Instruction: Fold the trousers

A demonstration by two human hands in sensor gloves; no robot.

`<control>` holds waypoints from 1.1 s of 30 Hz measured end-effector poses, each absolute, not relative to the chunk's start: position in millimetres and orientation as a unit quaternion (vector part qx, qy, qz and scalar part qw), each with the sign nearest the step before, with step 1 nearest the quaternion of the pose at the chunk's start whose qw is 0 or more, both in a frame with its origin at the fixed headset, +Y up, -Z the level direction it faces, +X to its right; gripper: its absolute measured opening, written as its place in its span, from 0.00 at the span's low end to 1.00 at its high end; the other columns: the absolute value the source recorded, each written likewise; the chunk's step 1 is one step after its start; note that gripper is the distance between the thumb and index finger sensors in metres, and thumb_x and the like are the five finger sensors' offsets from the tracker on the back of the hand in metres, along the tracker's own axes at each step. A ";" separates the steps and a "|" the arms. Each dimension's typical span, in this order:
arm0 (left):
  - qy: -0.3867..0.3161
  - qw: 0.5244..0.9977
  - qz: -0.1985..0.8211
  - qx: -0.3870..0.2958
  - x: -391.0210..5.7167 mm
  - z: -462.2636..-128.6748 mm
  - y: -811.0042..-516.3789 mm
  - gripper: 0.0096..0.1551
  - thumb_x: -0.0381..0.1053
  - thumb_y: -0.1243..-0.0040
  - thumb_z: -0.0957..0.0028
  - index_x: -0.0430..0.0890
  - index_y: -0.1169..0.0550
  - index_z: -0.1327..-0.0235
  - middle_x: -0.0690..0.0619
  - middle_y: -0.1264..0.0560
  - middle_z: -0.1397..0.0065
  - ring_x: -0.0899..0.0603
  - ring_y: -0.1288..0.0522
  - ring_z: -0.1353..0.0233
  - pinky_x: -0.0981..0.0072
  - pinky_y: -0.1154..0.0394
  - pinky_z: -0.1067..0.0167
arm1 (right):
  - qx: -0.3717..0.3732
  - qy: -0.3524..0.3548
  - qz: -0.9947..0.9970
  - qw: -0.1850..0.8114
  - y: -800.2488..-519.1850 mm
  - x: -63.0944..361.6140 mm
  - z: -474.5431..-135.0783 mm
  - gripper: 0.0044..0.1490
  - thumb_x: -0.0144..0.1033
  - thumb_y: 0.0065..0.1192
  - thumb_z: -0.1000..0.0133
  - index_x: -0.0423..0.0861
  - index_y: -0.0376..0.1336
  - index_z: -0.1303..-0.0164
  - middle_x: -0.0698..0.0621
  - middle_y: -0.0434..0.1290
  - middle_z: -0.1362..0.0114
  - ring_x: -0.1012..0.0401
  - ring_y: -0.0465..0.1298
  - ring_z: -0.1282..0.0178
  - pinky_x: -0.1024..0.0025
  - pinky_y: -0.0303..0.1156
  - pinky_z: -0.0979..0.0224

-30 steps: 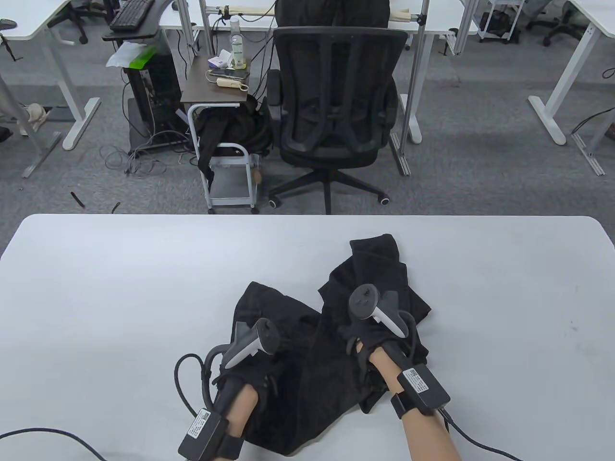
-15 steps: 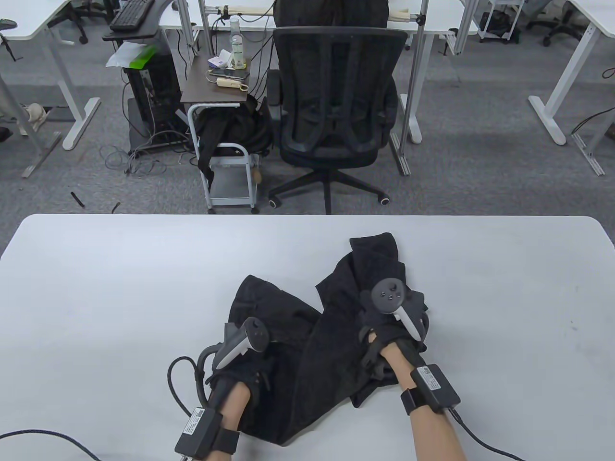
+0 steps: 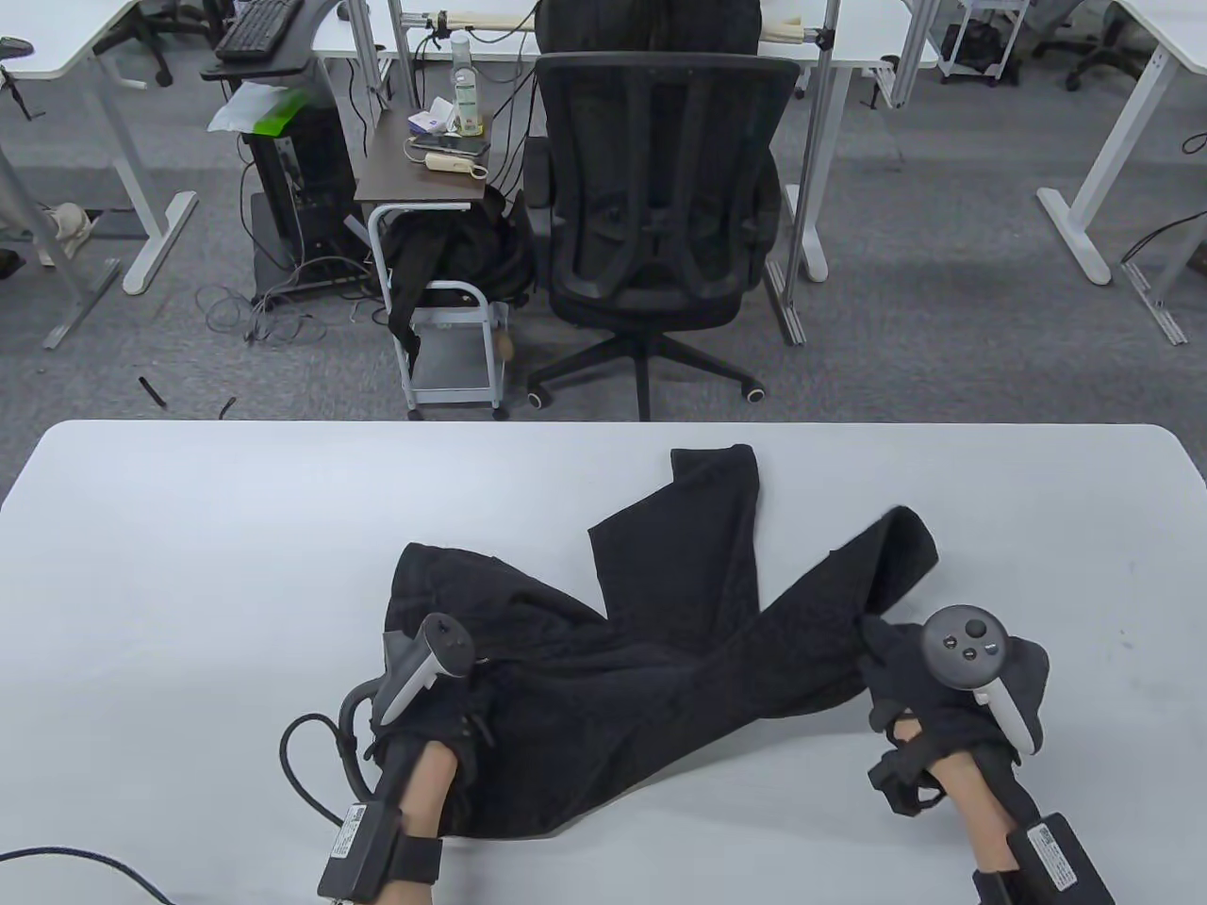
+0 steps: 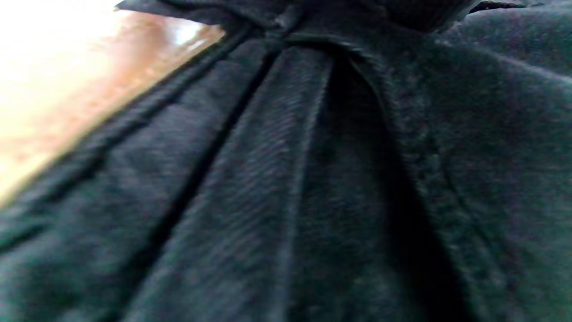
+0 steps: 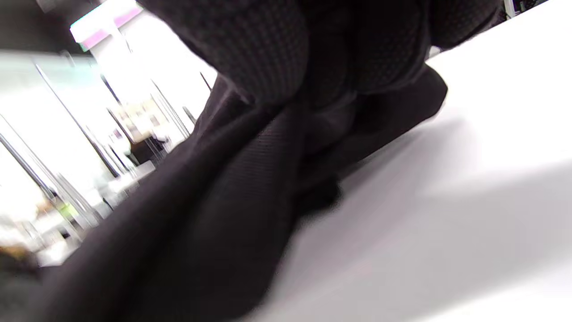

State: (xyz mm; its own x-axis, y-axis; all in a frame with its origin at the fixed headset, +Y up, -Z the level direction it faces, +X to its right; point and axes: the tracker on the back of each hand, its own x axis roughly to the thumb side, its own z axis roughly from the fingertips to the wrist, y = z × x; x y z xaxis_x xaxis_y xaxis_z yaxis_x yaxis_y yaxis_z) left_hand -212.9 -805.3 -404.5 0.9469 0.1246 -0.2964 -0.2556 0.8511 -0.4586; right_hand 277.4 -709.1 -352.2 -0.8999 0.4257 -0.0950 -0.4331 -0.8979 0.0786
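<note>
Black trousers [image 3: 651, 660] lie spread on the white table [image 3: 236, 566]. One leg [image 3: 712, 528] points to the far edge and the other [image 3: 849, 584] stretches to the right. My left hand [image 3: 462, 712] holds the waist end at the near left, where the left wrist view shows fabric [image 4: 286, 179] gathered into folds. My right hand [image 3: 901, 660] grips the right leg near its end. In the right wrist view the gloved fingers [image 5: 268, 49] close around bunched cloth [image 5: 187, 223] just above the table [image 5: 447, 201].
A black office chair [image 3: 660, 207] stands beyond the table's far edge, with a small cart [image 3: 443, 311] beside it. My left glove's cable [image 3: 306, 768] loops on the table at the near left. Bare tabletop lies on both sides of the trousers.
My right hand has moved far to the right with one trouser leg, pulling it out straight. My left hand has shifted left with the waist end. The crumpled heap has opened into a spread shape.
</note>
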 end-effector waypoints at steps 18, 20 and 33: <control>0.064 0.958 0.131 -0.246 -188.0 -403.0 -810.4 0.43 0.67 0.51 0.44 0.61 0.54 0.22 0.55 0.62 0.11 0.40 0.64 0.13 0.36 0.54 0.22 | 0.010 0.252 0.962 0.108 -760.2 198.0 -419.9 0.45 0.35 0.67 0.46 0.52 0.50 0.19 0.47 0.49 0.14 0.40 0.47 0.16 0.35 0.41 0.20; 0.078 0.954 0.143 -0.251 -194.4 -405.3 -813.0 0.43 0.67 0.51 0.44 0.62 0.55 0.22 0.55 0.64 0.11 0.41 0.67 0.13 0.37 0.58 0.22 | 0.028 0.186 0.978 0.093 -757.6 195.6 -419.4 0.41 0.37 0.72 0.49 0.49 0.60 0.24 0.45 0.61 0.21 0.42 0.60 0.23 0.37 0.47 0.20; 0.188 0.935 0.216 -0.211 -254.2 -405.9 -813.3 0.42 0.65 0.51 0.42 0.58 0.52 0.20 0.53 0.63 0.11 0.41 0.68 0.14 0.34 0.62 0.24 | 0.195 0.109 0.971 0.084 -691.8 184.9 -322.2 0.28 0.35 0.76 0.52 0.50 0.74 0.39 0.47 0.78 0.38 0.48 0.76 0.39 0.40 0.59 0.23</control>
